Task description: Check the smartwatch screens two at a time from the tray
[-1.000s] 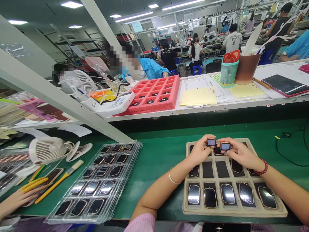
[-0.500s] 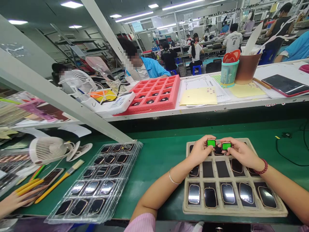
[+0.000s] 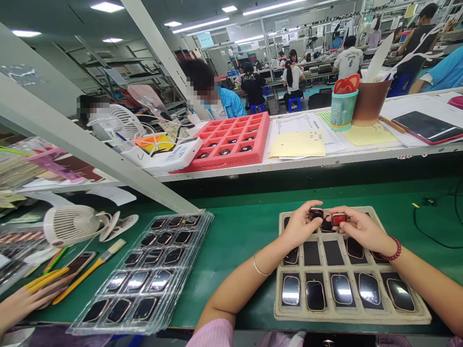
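My left hand (image 3: 303, 224) grips a smartwatch body (image 3: 316, 214) with a dark screen between thumb and fingers. In my right hand (image 3: 358, 226) is another smartwatch body (image 3: 339, 220), its screen lit red. Both are held side by side above the far row of a cream compartment tray (image 3: 352, 315). Several dark-screened watch bodies, such as one in the near row (image 3: 315, 295), lie in its pockets. Two pockets of the middle row, including this dark pocket (image 3: 333, 253), hold no watch. My hands partly hide the far row.
Left of my arms stands a stack of clear plastic trays (image 3: 144, 272) with more watch bodies. Beyond it are a brush (image 3: 92, 270), a white fan (image 3: 72, 224) and another person's hand (image 3: 32, 299). A shelf (image 3: 289, 166) carries a red foam tray (image 3: 265, 140). A cable (image 3: 430, 243) lies right.
The screen in my left hand has turned from green to dark, and the one in my right hand from green to red. My hands have hardly moved.
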### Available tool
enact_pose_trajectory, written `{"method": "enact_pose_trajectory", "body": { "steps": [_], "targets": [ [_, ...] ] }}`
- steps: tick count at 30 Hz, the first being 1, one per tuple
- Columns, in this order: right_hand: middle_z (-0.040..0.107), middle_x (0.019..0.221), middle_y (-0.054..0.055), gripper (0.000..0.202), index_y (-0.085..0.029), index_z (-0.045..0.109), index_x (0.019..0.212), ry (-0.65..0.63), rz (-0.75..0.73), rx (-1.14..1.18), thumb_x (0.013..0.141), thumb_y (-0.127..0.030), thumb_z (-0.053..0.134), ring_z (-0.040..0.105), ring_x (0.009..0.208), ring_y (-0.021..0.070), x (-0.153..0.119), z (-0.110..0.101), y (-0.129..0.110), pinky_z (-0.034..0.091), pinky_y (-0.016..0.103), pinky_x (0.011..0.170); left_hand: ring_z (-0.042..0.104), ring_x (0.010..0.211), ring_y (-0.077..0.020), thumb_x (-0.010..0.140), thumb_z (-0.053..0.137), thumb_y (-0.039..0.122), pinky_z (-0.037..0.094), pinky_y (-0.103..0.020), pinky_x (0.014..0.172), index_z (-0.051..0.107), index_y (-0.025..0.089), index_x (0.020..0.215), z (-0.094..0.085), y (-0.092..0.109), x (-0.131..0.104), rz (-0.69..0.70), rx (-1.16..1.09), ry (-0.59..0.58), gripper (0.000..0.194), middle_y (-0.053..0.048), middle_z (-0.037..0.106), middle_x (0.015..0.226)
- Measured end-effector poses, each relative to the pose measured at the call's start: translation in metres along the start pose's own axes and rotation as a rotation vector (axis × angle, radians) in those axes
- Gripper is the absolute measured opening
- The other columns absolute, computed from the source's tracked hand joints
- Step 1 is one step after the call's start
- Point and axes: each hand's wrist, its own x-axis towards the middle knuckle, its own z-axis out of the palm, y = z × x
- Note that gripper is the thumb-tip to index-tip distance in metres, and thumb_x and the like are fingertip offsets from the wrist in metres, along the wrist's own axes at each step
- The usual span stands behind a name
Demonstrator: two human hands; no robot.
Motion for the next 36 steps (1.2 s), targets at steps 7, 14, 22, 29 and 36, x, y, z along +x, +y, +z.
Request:
{"method": "enact_pose_trajectory", "body": {
  "steps": [7, 14, 22, 29, 36],
  "targets": [
    [0.063, 0.112, 0.01, 0.031, -0.021, 0.057, 0.119, -0.002, 0.037, -0.019, 0.091, -0.03, 0.048, 0.065, 0.085, 0.0195, -0.001, -0.002, -0.001, 0.058, 0.033, 0.069, 0.057, 0.07, -0.012, 0.078, 0.06, 0.024, 0.047, -0.024, 0.065, 0.057, 0.014, 0.103, -0.001, -0.006, 0.001, 0.017, -0.015, -0.016, 0.027, -0.006, 0.063, 0.086],
    [0.067, 0.098, 0.009, 0.03, -0.019, 0.061, 0.108, -0.014, 0.085, 0.048, 0.093, -0.039, 0.045, 0.065, 0.073, 0.0177, -0.003, -0.006, 0.005, 0.056, 0.031, 0.061, 0.059, 0.07, -0.0131, 0.078, 0.062, 0.04, 0.05, -0.026, 0.065, 0.061, 0.013, 0.093, -0.001, 0.0, -0.001, -0.028, -0.086, -0.032, 0.032, -0.006, 0.064, 0.081],
    [0.066, 0.083, 0.007, 0.028, -0.018, 0.063, 0.097, 0.023, 0.088, 0.065, 0.087, -0.043, 0.054, 0.061, 0.068, 0.0165, -0.003, -0.003, 0.003, 0.055, 0.03, 0.06, 0.06, 0.068, -0.0122, 0.076, 0.063, 0.044, 0.051, -0.025, 0.064, 0.063, 0.012, 0.091, 0.0, 0.004, -0.002, -0.04, -0.162, -0.042, 0.035, -0.006, 0.064, 0.079],
    [0.064, 0.087, 0.006, 0.023, -0.019, 0.057, 0.101, 0.017, 0.068, 0.048, 0.089, -0.037, 0.052, 0.057, 0.064, 0.0139, -0.002, -0.004, 0.003, 0.051, 0.027, 0.056, 0.059, 0.066, -0.0109, 0.077, 0.062, 0.038, 0.05, -0.024, 0.065, 0.061, 0.014, 0.099, 0.0, 0.007, -0.002, -0.037, -0.089, -0.021, 0.033, -0.006, 0.065, 0.087],
    [0.062, 0.098, 0.008, 0.029, -0.021, 0.051, 0.112, 0.046, 0.076, 0.054, 0.087, -0.035, 0.054, 0.06, 0.069, 0.0158, -0.001, -0.003, 0.005, 0.054, 0.031, 0.06, 0.061, 0.074, -0.0137, 0.079, 0.059, 0.029, 0.05, -0.027, 0.071, 0.058, 0.015, 0.106, 0.0, -0.001, -0.001, -0.021, -0.034, -0.044, 0.03, -0.008, 0.065, 0.095]
  ]
}}
